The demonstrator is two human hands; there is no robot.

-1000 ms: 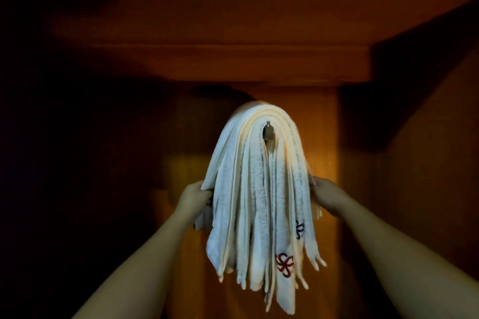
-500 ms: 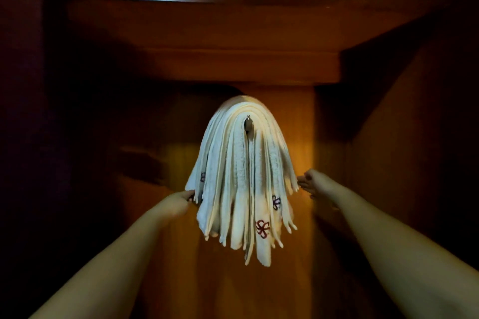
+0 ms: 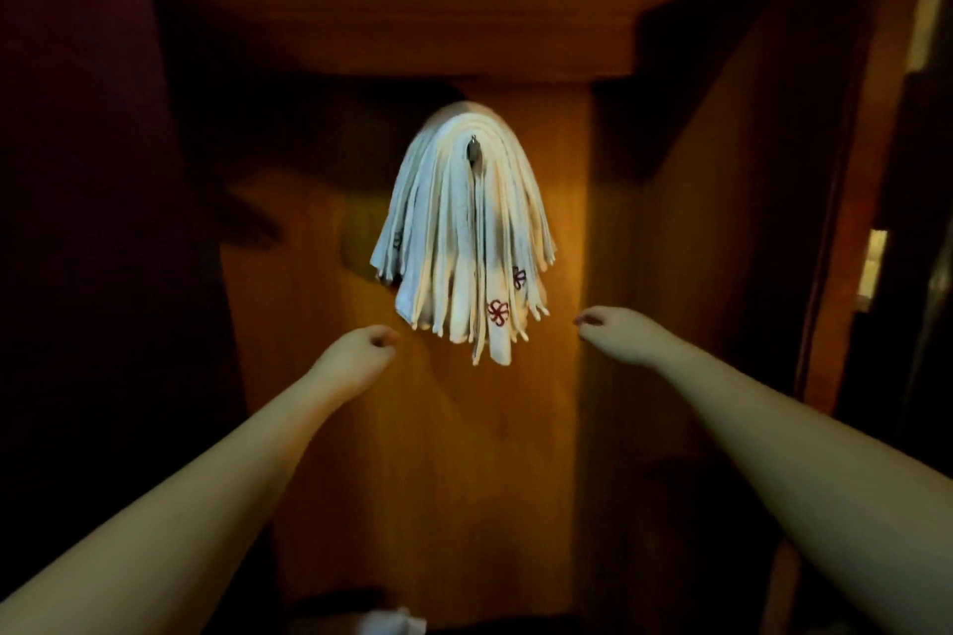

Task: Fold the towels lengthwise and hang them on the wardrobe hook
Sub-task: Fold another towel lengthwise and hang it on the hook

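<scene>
Head view shows the towels (image 3: 466, 242) draped in a thick stack over the wardrobe hook (image 3: 472, 151) at frame centre. Left hand (image 3: 356, 355) and right hand (image 3: 616, 333) hang below the towels on either side, fingers loosely curled, holding nothing. A good finish likely means checking that the layers hang evenly.

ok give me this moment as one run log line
towels: folded, draped over wardrobe hook | left hand: below-left of towels, holds nothing | right hand: below-right, holds nothing | contact: none
</scene>
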